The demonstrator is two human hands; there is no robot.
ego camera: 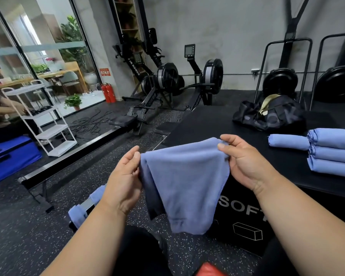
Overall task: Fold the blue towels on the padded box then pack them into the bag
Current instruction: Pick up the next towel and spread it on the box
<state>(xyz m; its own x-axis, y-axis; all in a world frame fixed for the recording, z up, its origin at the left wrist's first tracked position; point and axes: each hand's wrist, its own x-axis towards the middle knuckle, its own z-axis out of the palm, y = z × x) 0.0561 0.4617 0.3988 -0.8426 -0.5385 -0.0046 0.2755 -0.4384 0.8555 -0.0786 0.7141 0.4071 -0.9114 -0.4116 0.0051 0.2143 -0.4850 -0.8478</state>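
A blue towel [184, 182] hangs in the air in front of the black padded box [223, 124]. My left hand [126, 180] pinches its left top corner and my right hand [245, 160] pinches the right top corner. The cloth droops in loose folds down past the box's near corner. On the box at the right sit three folded blue towels [335, 152] in a stack, with one rolled towel [289, 142] beside them. A black duffel bag [271, 114] stands open at the far side of the box.
More blue cloth [82, 208] lies draped on a low black bench [38, 178] at my lower left. Rowing machines [167, 80] stand behind the box, a white trolley [46, 120] and a glass wall at the left. A red object [209, 269] shows at the bottom edge.
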